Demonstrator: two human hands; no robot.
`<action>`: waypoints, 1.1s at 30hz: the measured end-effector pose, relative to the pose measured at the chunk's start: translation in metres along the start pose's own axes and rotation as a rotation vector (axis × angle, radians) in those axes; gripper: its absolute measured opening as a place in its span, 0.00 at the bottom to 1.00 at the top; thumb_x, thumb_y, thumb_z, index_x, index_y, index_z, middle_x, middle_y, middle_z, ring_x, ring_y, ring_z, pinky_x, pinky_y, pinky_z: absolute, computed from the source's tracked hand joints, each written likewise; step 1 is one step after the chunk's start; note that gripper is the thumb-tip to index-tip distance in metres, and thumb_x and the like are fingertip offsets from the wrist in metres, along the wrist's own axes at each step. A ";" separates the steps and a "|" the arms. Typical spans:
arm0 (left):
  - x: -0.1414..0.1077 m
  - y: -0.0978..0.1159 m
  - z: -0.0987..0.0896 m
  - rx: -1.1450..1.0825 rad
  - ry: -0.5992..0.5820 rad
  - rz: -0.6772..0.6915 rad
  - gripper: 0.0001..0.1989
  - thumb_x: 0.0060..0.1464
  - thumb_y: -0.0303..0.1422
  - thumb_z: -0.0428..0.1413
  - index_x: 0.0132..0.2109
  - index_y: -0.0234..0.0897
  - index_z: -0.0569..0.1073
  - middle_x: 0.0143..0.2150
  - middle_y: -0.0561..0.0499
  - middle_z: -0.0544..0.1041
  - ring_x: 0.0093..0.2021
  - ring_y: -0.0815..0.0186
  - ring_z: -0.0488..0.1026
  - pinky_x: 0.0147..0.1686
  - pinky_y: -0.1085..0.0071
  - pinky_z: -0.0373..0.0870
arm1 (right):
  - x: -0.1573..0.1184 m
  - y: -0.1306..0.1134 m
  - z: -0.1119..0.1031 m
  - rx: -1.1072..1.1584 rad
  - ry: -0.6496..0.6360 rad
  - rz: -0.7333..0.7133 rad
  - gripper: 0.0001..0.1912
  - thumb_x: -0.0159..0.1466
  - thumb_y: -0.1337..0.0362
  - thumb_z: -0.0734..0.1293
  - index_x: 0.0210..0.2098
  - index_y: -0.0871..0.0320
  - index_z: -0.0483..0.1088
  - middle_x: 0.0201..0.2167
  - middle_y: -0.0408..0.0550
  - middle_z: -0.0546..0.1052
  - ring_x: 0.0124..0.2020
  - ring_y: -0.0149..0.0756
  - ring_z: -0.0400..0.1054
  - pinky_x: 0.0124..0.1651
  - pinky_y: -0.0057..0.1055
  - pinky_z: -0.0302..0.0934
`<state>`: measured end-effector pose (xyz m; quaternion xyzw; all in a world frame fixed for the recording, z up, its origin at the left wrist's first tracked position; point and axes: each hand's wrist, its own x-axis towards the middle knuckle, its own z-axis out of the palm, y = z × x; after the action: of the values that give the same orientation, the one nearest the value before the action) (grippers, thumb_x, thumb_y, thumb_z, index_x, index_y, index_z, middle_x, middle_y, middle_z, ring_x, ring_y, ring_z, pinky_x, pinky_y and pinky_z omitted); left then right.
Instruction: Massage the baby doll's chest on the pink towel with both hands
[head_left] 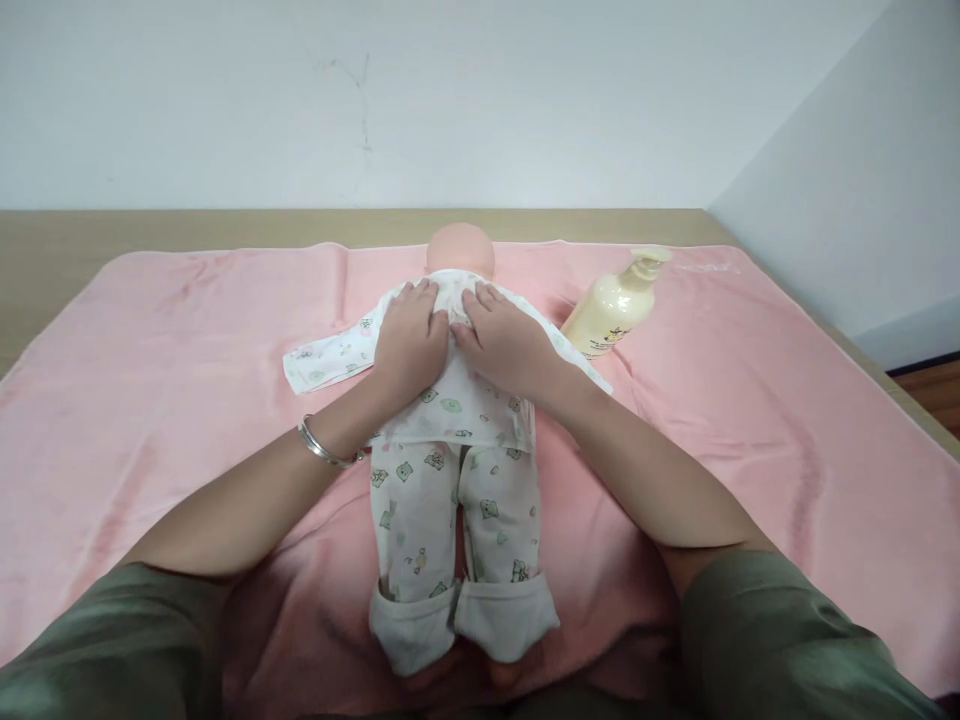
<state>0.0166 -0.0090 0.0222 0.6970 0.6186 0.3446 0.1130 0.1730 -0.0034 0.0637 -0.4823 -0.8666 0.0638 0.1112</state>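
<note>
A baby doll (460, 250) lies stretched out with its head away from me, no face showing. It wears a white printed top (457, 412) and matching trousers (420, 510) with turned-up cuffs. My left hand (411, 335) rests flat on the left of the doll's upper back, fingers pointing toward its head. On the right side of the upper back lies my right hand (504, 338), also flat, the two thumbs close together. Neither hand grips anything. A cream pump bottle (611, 310) stands tilted in the view to the right of the doll, near its right sleeve.
A pink blanket (195, 400) with some creases spreads beneath the doll and bottle. It covers most of a wooden table (45, 235), whose far edge meets a white wall (480, 110). Another wall (862, 190) stands at the right.
</note>
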 end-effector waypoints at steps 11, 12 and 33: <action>0.013 0.004 -0.006 -0.054 -0.059 -0.082 0.30 0.61 0.31 0.42 0.66 0.28 0.70 0.72 0.37 0.68 0.74 0.51 0.62 0.77 0.52 0.53 | -0.018 -0.016 0.008 -0.109 0.112 -0.025 0.27 0.74 0.63 0.53 0.62 0.75 0.69 0.65 0.71 0.72 0.69 0.55 0.65 0.71 0.51 0.59; 0.014 0.003 -0.006 -0.057 -0.051 -0.090 0.29 0.61 0.31 0.42 0.65 0.29 0.71 0.72 0.37 0.69 0.74 0.51 0.63 0.77 0.51 0.54 | -0.019 -0.016 0.007 -0.097 0.110 -0.023 0.26 0.74 0.63 0.53 0.61 0.73 0.70 0.64 0.70 0.73 0.68 0.54 0.66 0.71 0.50 0.60; 0.004 0.000 -0.001 -0.214 0.076 -0.147 0.28 0.60 0.34 0.43 0.62 0.36 0.75 0.69 0.46 0.74 0.71 0.56 0.67 0.76 0.55 0.59 | -0.007 -0.002 0.015 0.007 0.143 -0.050 0.30 0.73 0.65 0.54 0.69 0.76 0.63 0.70 0.67 0.67 0.74 0.51 0.59 0.76 0.49 0.55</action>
<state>0.0157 -0.0052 0.0247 0.6202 0.6317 0.4256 0.1878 0.1712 -0.0103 0.0489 -0.4634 -0.8680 0.0291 0.1761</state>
